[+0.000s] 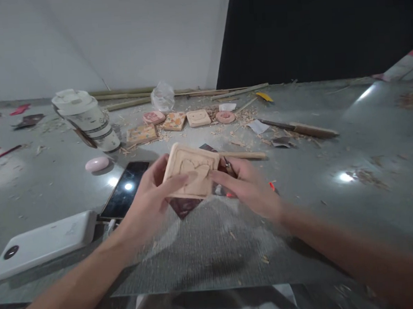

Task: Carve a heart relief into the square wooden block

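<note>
A pale square wooden block (195, 162) with a raised rim and a heart-like shape carved in its face is held up, tilted, above the table. My left hand (155, 185) grips its left side, thumb flat across the carved face. My right hand (245, 180) is closed at its right edge, thumb tip on the face and fingers mostly hidden. A small dark metal piece (230, 168) shows by the right fingers; whether they hold it is unclear. Behind that hand is a round wooden rod (245, 156). A dark sheet (185, 207) lies below the block.
Several carved tiles (174, 121) lie among shavings farther back. A lidded paper cup (87, 120), a pink oval object (97, 164), a phone (124, 190) and a white power bank (47, 243) are leftward. A wooden-handled knife (303, 129) lies right.
</note>
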The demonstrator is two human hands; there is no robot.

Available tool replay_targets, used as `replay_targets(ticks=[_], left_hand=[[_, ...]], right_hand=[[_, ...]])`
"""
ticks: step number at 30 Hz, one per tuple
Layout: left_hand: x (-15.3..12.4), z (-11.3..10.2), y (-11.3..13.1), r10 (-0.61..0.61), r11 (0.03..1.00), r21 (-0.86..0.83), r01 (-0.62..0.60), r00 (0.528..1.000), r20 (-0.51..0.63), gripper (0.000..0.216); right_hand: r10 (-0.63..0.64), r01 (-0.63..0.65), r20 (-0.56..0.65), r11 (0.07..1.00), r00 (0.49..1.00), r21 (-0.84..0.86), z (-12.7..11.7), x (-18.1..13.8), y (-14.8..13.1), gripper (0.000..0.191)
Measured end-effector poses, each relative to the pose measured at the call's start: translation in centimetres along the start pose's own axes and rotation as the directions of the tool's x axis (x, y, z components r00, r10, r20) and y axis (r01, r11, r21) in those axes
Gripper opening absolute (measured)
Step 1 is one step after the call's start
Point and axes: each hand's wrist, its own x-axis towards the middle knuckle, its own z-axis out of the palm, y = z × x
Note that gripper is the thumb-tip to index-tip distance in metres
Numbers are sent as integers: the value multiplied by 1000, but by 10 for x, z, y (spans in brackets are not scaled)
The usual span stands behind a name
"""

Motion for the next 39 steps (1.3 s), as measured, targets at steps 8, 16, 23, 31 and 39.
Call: replay_targets(ticks=[8,16,23,31,39], left_hand=[[-12,4,-7,-153,920,-259,295,877,455,79],[-9,9,-16,-68,925,-318,209,914,401,60],[-7,8,-15,-132,892,-355,278,914,384,69],[-6,11,-12,-101,899,-378,222,944,314,74],[-7,15,-10,-73,931,-344,127,984,165,86]], right_hand=[[-103,147,163,947,981,-284,-6,-4,-8,23],[-225,214,35,853,974,-475,-7,-17,-18,20],[-365,292,9,730,931,-618,-14,-17,-15,24],[-487,428,131,570,863,-702,-15,-21,-18,18],[-297,300,137,622,945,-723,-10,-26,-16,11]])
